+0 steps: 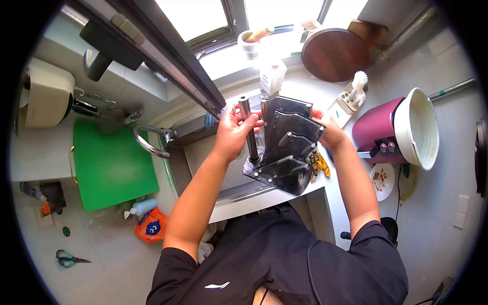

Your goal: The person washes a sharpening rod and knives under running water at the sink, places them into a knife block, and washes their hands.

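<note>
A dark, glossy rack (290, 134) with stacked see-through black panels hangs tilted over the sink's front edge. Its upright metal pole (249, 124) runs along the left side. My left hand (235, 131) is closed round the upper part of that pole, fingers and thumb wrapped on it. On the other side, my right hand (328, 129) grips the upper right edge of the panels; most of its fingers are hidden behind them. Below the rack lies the steel sink (213, 157), with a curved faucet (147, 140) at its left.
A green cutting board (112, 168) lies on the left. Behind the sink stand a white bottle (273, 76) and a round wooden board (335, 55). To the right are a brush holder (348, 99), a maroon appliance (373, 124), a white basket (418, 129) and a plate (382, 190).
</note>
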